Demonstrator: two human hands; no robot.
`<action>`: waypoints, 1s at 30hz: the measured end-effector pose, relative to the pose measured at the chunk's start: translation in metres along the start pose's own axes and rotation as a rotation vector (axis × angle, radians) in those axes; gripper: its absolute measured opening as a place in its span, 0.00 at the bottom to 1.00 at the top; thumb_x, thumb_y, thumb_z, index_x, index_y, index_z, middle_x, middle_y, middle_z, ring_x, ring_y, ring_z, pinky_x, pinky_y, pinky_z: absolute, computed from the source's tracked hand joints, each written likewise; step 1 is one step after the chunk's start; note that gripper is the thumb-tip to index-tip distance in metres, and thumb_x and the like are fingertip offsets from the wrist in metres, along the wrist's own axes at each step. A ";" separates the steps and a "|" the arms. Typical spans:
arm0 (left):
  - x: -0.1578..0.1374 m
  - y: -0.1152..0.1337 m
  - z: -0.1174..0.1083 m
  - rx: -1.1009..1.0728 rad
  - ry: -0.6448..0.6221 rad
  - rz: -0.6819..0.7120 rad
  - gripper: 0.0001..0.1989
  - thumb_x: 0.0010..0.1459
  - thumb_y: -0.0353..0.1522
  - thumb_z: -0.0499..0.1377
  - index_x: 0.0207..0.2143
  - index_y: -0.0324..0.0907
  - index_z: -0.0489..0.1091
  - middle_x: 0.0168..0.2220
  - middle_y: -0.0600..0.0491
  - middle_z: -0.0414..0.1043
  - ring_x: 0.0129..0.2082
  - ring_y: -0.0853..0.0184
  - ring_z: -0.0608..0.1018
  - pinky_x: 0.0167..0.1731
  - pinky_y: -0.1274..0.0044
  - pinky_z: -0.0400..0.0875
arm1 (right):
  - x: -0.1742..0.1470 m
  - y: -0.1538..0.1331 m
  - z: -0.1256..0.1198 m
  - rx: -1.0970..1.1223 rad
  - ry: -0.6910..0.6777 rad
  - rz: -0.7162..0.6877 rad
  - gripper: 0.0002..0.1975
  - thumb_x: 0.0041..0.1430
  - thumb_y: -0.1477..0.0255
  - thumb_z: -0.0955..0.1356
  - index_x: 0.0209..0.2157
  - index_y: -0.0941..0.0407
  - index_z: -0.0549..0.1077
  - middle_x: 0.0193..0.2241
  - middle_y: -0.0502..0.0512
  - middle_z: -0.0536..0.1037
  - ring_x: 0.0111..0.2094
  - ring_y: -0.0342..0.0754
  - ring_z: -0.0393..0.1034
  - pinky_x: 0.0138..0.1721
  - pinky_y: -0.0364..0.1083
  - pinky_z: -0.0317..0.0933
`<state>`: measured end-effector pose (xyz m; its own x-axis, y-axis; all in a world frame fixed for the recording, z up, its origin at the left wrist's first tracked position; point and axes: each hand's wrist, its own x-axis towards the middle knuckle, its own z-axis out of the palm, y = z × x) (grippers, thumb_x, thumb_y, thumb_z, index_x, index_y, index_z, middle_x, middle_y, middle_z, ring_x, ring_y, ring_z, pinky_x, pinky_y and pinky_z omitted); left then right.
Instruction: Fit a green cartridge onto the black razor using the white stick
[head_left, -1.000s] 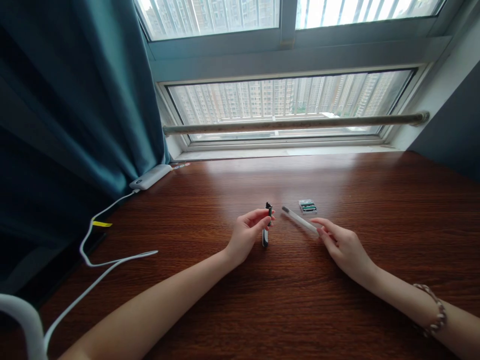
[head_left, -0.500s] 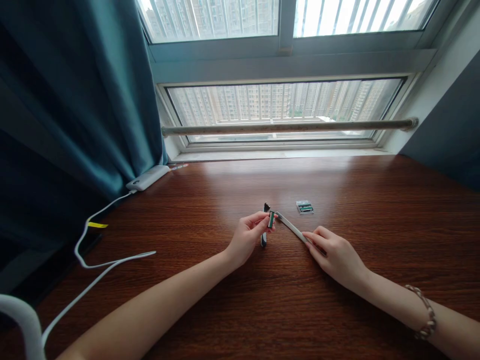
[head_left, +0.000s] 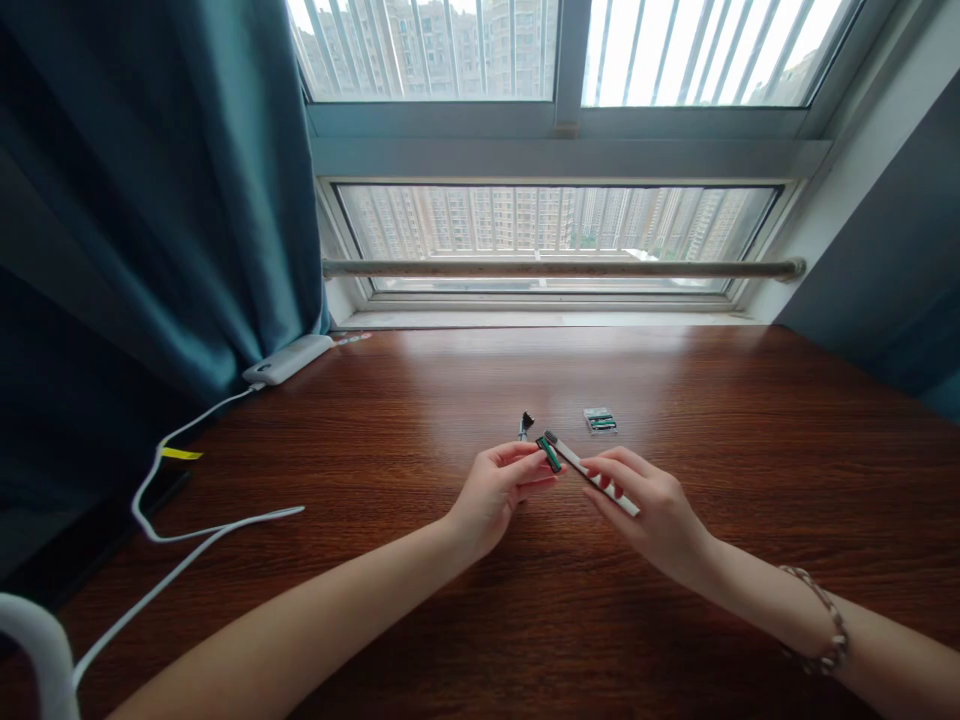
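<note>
My left hand (head_left: 486, 502) is closed, pinching a small green and black razor cartridge (head_left: 550, 455) between thumb and fingers. In my right hand (head_left: 664, 512) is a toothbrush (head_left: 575, 461) with a pale handle and dark bristles. Its head points up and left, right beside the cartridge; whether the bristles touch it I cannot tell. Behind my left fingers lies a razor (head_left: 526, 425) with a dark head, its lower part hidden by the hand. Beyond the right hand rests a clear plastic case (head_left: 600, 420) holding green and black cartridges.
A brown wooden table (head_left: 420, 400) reaches to the window sill. At the left, a white power bank (head_left: 289, 360) has a white cable (head_left: 217, 530) looping across the table. A blue curtain (head_left: 225, 200) hangs on the left, and a metal rail (head_left: 555, 269) crosses the window.
My right hand has shifted its hold further up the toothbrush handle, whose end now sticks out behind the fingers. In my left hand the cartridge has tilted from upright to slanting. The view has shifted slightly.
</note>
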<state>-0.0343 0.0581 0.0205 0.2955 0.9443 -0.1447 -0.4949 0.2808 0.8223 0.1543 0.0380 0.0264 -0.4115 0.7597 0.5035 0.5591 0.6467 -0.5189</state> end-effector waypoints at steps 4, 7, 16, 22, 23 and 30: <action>-0.006 -0.004 0.005 0.015 -0.009 0.001 0.08 0.45 0.28 0.62 0.30 0.34 0.71 0.32 0.47 0.74 0.34 0.66 0.75 0.41 0.72 0.67 | 0.010 -0.016 0.007 -0.014 -0.029 -0.031 0.15 0.53 0.74 0.64 0.45 0.56 0.63 0.34 0.55 0.68 0.33 0.44 0.64 0.36 0.44 0.63; -0.007 -0.007 0.005 0.035 -0.007 0.033 0.08 0.44 0.28 0.63 0.29 0.35 0.71 0.31 0.49 0.74 0.33 0.67 0.75 0.41 0.73 0.67 | 0.015 -0.019 0.012 -0.054 -0.018 -0.031 0.12 0.56 0.75 0.61 0.44 0.56 0.64 0.34 0.56 0.68 0.33 0.45 0.65 0.36 0.44 0.63; -0.006 -0.004 0.004 0.329 -0.062 0.118 0.08 0.46 0.31 0.61 0.31 0.37 0.70 0.33 0.49 0.73 0.36 0.66 0.74 0.43 0.73 0.65 | 0.025 -0.004 0.000 -0.095 -0.021 -0.073 0.11 0.54 0.76 0.63 0.39 0.55 0.71 0.33 0.55 0.71 0.33 0.44 0.66 0.35 0.43 0.62; 0.002 0.006 -0.002 0.659 -0.078 0.310 0.07 0.51 0.31 0.57 0.33 0.39 0.71 0.36 0.48 0.73 0.38 0.65 0.73 0.41 0.75 0.66 | 0.072 0.079 -0.046 0.012 0.016 0.071 0.10 0.51 0.70 0.66 0.35 0.57 0.74 0.29 0.53 0.74 0.25 0.40 0.65 0.27 0.41 0.61; 0.005 0.007 -0.006 0.712 -0.073 0.363 0.07 0.51 0.31 0.57 0.33 0.39 0.71 0.36 0.48 0.73 0.38 0.65 0.73 0.41 0.75 0.66 | 0.078 0.097 -0.049 0.027 -0.005 0.113 0.11 0.50 0.69 0.66 0.34 0.58 0.75 0.29 0.53 0.74 0.24 0.40 0.64 0.26 0.41 0.61; 0.021 0.003 -0.024 0.985 -0.065 0.492 0.05 0.52 0.29 0.55 0.32 0.40 0.71 0.35 0.49 0.73 0.37 0.65 0.73 0.41 0.75 0.66 | 0.072 0.158 -0.034 0.088 -0.228 0.216 0.13 0.49 0.67 0.66 0.33 0.60 0.76 0.27 0.54 0.73 0.22 0.38 0.60 0.24 0.40 0.56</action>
<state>-0.0488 0.0830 0.0069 0.3019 0.8965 0.3243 0.2888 -0.4102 0.8650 0.2376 0.1930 0.0041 -0.4460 0.8693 0.2130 0.5909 0.4648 -0.6594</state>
